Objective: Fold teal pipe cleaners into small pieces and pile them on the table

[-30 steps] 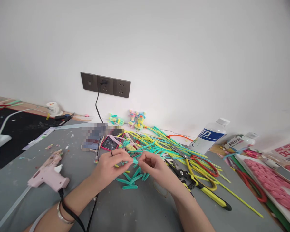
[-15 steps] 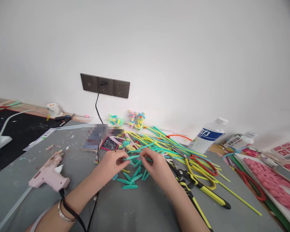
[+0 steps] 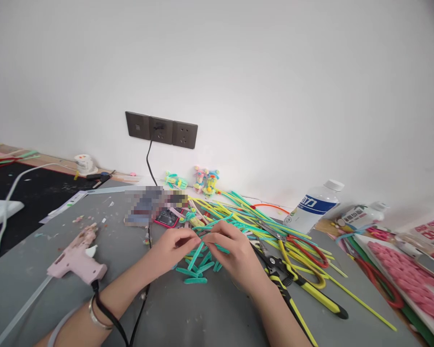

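Fingertips of my left hand [image 3: 175, 248] and my right hand [image 3: 229, 246] meet above the grey table [image 3: 188, 318]. Both hands are closed in a pinch at the upper end of a teal fuzzy stem [image 3: 196, 255], which slants down to the left between them. Below lie several short folded teal pieces [image 3: 195, 280]. Behind and to the right of my hands spreads a pile of long yellow and teal stems [image 3: 235, 207]. My fingers partly hide the pinched end.
A pink glue gun [image 3: 77, 262] with a black cord lies left. Yellow-black pliers [image 3: 275, 265], red-handled scissors [image 3: 307, 248] and a water bottle [image 3: 313, 207] are right. Small fuzzy figures [image 3: 210, 182] stand by the wall; a phone [image 3: 167, 218] lies behind my left hand.
My hands have come together, fingertips touching. The teal stem, stretched sideways between them before, now points downward. The view has shifted slightly.
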Demonstrator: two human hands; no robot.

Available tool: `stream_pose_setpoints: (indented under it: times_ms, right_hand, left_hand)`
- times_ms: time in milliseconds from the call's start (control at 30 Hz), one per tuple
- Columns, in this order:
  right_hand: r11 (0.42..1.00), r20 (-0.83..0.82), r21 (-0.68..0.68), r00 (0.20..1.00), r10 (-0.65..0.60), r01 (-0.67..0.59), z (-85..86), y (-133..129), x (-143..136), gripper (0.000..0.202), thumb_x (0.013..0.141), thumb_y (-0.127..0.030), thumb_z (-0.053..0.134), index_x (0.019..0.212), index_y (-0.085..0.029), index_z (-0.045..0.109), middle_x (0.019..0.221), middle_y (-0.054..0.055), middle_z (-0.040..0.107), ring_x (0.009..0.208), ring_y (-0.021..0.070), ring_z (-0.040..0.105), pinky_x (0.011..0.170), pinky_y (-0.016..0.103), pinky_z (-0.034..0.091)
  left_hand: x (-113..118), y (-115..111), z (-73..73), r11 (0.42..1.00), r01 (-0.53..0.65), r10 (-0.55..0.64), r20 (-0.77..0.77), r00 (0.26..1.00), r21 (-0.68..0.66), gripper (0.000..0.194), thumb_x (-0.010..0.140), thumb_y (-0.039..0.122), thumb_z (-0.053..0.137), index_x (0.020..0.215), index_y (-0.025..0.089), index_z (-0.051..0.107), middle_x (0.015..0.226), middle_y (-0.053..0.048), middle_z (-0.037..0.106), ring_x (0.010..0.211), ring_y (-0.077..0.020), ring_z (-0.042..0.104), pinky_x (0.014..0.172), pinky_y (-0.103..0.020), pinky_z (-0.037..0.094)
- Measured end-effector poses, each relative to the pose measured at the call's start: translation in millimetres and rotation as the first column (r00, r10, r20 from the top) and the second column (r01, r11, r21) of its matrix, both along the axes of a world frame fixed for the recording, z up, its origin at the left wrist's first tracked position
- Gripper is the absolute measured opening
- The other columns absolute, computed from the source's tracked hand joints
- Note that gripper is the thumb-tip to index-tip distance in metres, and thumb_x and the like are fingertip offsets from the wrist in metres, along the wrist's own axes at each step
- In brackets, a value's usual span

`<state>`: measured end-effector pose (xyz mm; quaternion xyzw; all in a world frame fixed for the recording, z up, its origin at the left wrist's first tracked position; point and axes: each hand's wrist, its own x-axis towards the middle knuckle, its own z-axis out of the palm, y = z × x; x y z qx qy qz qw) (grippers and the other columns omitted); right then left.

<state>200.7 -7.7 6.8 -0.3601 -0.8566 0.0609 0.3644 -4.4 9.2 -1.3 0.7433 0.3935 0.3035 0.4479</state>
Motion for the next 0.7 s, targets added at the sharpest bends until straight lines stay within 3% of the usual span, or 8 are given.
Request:
stream_pose_setpoints:
  times_ms: [200,567,700]
  right_hand:
    - [0.998,0.028,0.065,0.999,-0.017,0.015,0.9,-1,-2,0.018,0.100,-0.017,0.054,0.091,-0.022,0.069,0.086,0.006,0.063,0.075,0.0173,0.057,0.068,0.030,0.043]
    - [0.984,-0.055,0.132,0.992,-0.116,0.122,-7.7,-3,-16,0.021,0.093,-0.009,0.052,0.077,-0.021,0.058,0.069,0.000,0.055,0.061,0.0141,0.049,0.060,0.026,0.034]
    - [0.983,-0.096,0.117,0.987,-0.132,0.143,-6.8,-4,-19,0.021,0.091,-0.007,0.052,0.075,-0.021,0.055,0.067,-0.002,0.051,0.059,0.0135,0.045,0.058,0.025,0.034]
  left_hand:
    - [2,-4,1.9,0.996,0.038,-0.035,0.031,0.999,-0.078,0.033,0.094,0.038,0.046,0.069,0.017,0.052,0.064,0.004,0.040,0.058,-0.0117,0.036,0.053,-0.023,0.027]
    - [0,-2,-1.9,0.982,0.019,-0.011,-0.045,0.999,0.185,0.033,0.098,0.032,0.044,0.071,0.017,0.055,0.068,0.002,0.046,0.064,-0.0141,0.044,0.060,-0.025,0.031]
    - [1,-3,-2.4,0.977,0.022,-0.015,-0.035,0.999,0.212,0.036,0.100,0.032,0.043,0.068,0.018,0.050,0.067,0.002,0.044,0.065,-0.0143,0.043,0.061,-0.025,0.032]
